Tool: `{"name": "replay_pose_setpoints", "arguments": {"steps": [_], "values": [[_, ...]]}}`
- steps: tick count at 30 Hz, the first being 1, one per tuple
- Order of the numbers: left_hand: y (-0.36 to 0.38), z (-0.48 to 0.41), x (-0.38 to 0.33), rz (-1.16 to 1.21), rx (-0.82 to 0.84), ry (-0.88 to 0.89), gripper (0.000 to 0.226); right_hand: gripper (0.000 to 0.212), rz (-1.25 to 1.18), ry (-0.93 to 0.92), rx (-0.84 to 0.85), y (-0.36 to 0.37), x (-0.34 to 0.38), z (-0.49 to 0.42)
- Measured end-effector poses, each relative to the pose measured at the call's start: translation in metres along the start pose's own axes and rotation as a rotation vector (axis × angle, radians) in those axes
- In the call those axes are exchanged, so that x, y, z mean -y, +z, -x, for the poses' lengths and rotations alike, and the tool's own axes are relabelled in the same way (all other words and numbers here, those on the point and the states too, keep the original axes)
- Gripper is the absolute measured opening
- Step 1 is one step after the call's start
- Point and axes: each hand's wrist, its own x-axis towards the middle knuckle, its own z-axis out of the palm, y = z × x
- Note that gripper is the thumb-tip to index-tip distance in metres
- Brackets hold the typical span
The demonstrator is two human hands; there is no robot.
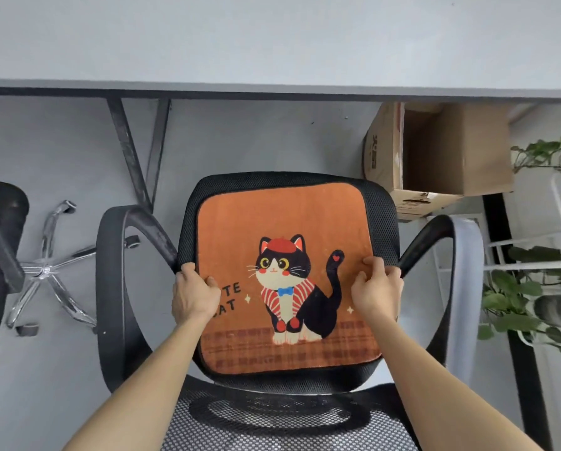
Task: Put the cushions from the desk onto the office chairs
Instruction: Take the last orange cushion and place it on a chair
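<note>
The left hand (194, 294) and right hand (377, 288) pinch the cushion (285, 219) lying on the chair (381, 206); the left hand hides some lettering (235, 289).

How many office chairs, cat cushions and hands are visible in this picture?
Office chairs: 2 (centre chair, left chair at the frame edge)
Cat cushions: 1 (cat cushion on the centre chair)
Hands: 2 (left hand, right hand, both gripping it)
Total: 5

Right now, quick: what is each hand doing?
Left hand: grips the left edge of the cat cushion.
Right hand: grips the same cushion's right edge.
</note>
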Motion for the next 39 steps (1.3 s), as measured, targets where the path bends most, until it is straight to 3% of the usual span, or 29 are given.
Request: {"name": "replay_pose_setpoints", "arguments": {"steps": [4,9,16,23,30,34,39], "values": [[0.009,0.007,0.002,-0.136,-0.072,0.187,0.067,0.037,0.21,-0.091,-0.095,0.007,-0.004,0.011],[0.025,0.008,0.003,-0.319,-0.014,0.503,0.07,0.053,0.336,-0.26,-0.102,0.023,-0.012,0.02],[0.039,-0.002,0.013,-0.332,0.013,0.419,0.065,0.061,0.299,-0.202,-0.082,0.037,-0.016,0.02],[0.047,-0.007,0.027,-0.392,0.011,0.462,0.067,0.064,0.369,-0.212,-0.047,0.05,-0.031,0.023],[0.038,-0.013,0.018,-0.509,0.148,0.425,0.067,0.067,0.546,-0.148,0.038,0.044,-0.025,0.022],[0.02,-0.012,0.001,-0.544,0.006,0.547,0.068,0.069,0.562,-0.202,-0.012,0.037,0.017,0.024],[0.017,-0.036,-0.057,-0.503,0.019,0.745,0.068,0.065,0.468,-0.388,0.001,0.04,0.088,-0.013]]}}
